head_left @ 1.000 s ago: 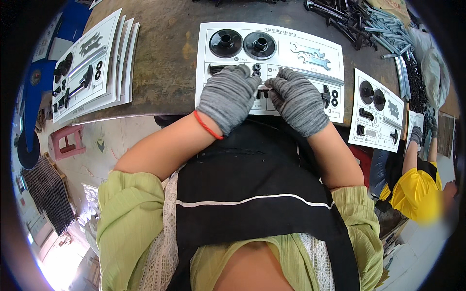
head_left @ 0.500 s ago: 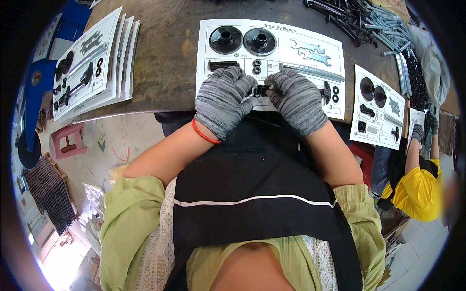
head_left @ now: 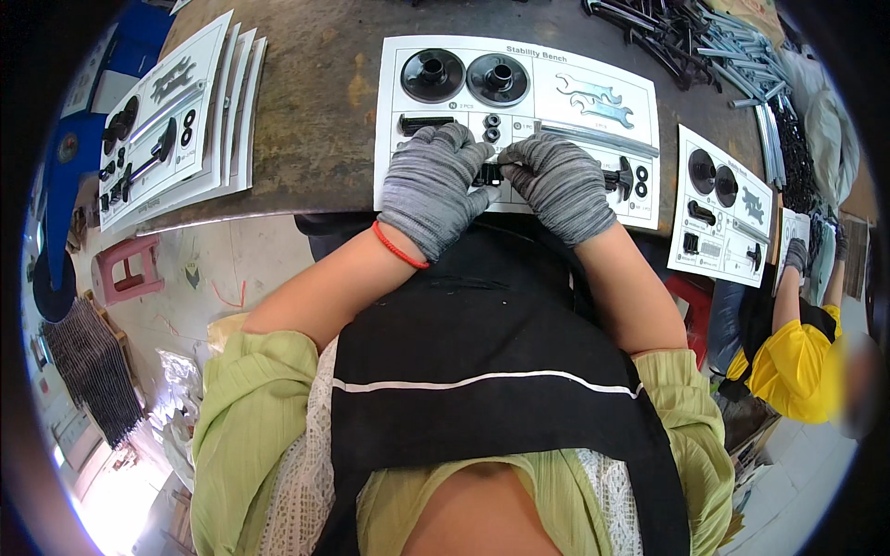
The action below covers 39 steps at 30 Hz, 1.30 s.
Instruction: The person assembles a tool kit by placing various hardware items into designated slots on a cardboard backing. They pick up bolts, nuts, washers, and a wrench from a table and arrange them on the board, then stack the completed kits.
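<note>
A white printed card (head_left: 612, 83) lies at the table's front edge with metal and plastic parts on it. My left hand (head_left: 436, 176), in a grey striped glove, curls its fingers and thumb around a small row of short black bolts (head_left: 489, 174) on the card. From the other side, my right hand (head_left: 559, 185), gloved alike, has thumb and fingertips pinched beside the bolts; what they grip is hidden. Two black round bases (head_left: 498, 80), thin wrenches (head_left: 593, 100), a longer black bolt (head_left: 425, 122), black nuts (head_left: 491, 128), a silver rod (head_left: 603, 139) and a black T-shaped knob (head_left: 619, 178) surround my hands.
Several filled cards (head_left: 213, 139) are stacked at the left. Another filled card (head_left: 723, 208) overhangs the table edge at the right. Black parts (head_left: 649, 37) and silver rods (head_left: 742, 51) are heaped at the far right. A co-worker in yellow (head_left: 793, 371) works beyond; a pink stool (head_left: 130, 269) stands left.
My left hand has shifted slightly to the right, its fingers nearer the black bolts. My right hand has drawn slightly left, its fingertips staying by the bolts.
</note>
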Each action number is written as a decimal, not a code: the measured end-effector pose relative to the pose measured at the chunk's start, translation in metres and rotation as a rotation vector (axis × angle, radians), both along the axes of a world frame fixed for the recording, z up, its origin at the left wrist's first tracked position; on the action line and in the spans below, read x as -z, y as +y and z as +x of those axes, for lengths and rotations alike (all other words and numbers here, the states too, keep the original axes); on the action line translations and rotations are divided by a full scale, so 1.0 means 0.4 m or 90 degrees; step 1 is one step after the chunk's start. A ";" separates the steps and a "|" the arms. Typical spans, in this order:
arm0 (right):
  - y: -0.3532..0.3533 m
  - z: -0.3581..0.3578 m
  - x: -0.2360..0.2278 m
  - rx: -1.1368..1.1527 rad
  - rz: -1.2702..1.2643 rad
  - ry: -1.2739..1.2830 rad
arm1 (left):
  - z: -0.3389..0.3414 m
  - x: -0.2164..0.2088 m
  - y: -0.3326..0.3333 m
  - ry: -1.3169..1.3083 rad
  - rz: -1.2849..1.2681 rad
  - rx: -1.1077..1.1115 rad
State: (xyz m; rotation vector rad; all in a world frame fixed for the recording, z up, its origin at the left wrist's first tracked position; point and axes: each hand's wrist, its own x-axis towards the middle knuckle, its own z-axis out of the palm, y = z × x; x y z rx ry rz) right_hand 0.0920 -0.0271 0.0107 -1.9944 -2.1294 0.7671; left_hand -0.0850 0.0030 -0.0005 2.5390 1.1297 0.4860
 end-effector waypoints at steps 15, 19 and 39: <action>0.172 0.414 0.119 0.241 0.164 -0.116 | -0.057 0.007 -0.069 -0.145 -1.158 0.060; 0.189 0.365 0.076 0.251 0.176 -0.179 | 0.019 0.098 -0.108 -0.217 -1.322 0.026; -0.121 0.243 0.014 0.336 0.095 -0.252 | -0.137 0.067 -0.141 -0.504 -1.290 -0.147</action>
